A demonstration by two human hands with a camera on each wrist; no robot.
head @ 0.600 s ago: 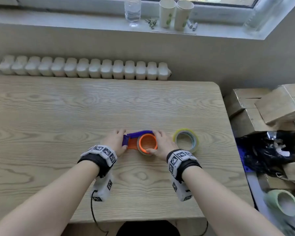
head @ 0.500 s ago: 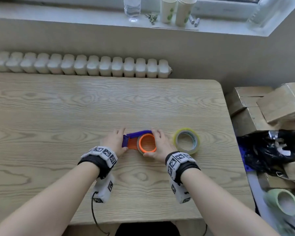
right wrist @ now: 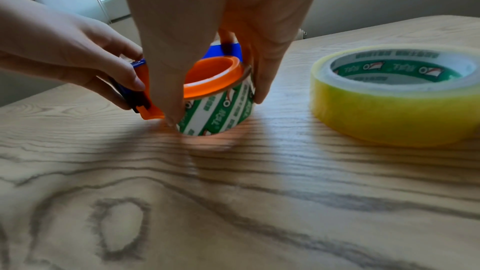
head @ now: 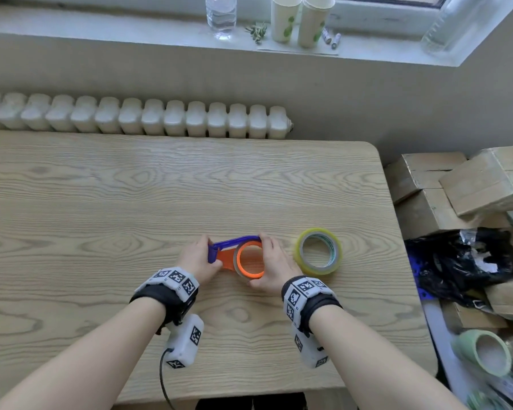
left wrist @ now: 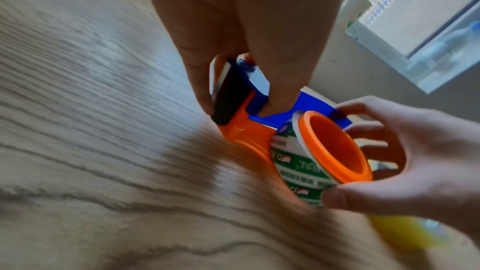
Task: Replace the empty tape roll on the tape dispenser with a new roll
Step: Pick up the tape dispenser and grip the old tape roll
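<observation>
On the pale wood-grain table [head: 131, 202] lies the orange and blue plastic tape dispenser [head: 224, 255], flat on its side, with both of the person's hands on it. The left hand [head: 197, 263] pinches the cutter end, thumb on the near side and fingers on the far side of the black toothed blade block [left wrist: 228, 93] — a closed grip on the dispenser itself. The right hand [head: 274, 266] curls round the empty cardboard tape core with green and white print [right wrist: 221, 108], which sits on the dispenser's orange hub ring [head: 250, 259]; in the right wrist view the thumb [right wrist: 168, 89] presses the core's near wall and the fingers reach down its far side, so the hand grips the core. The core stands on the hub with its open end up, its lower edge at the table. The blue curved handle [head: 236, 241] runs along the far side, between the two hands. Just to the right of the right hand, apart from it, the new yellowish transparent tape roll with a green-printed core [head: 319, 251] lies flat on the table — untouched. On the windowsill beyond the white radiator [head: 137, 119] stand a clear plastic bottle [head: 221, 13] and two paper cups [head: 301, 20]. Cardboard boxes [head: 456, 187] are stacked beside the table's right edge.
</observation>
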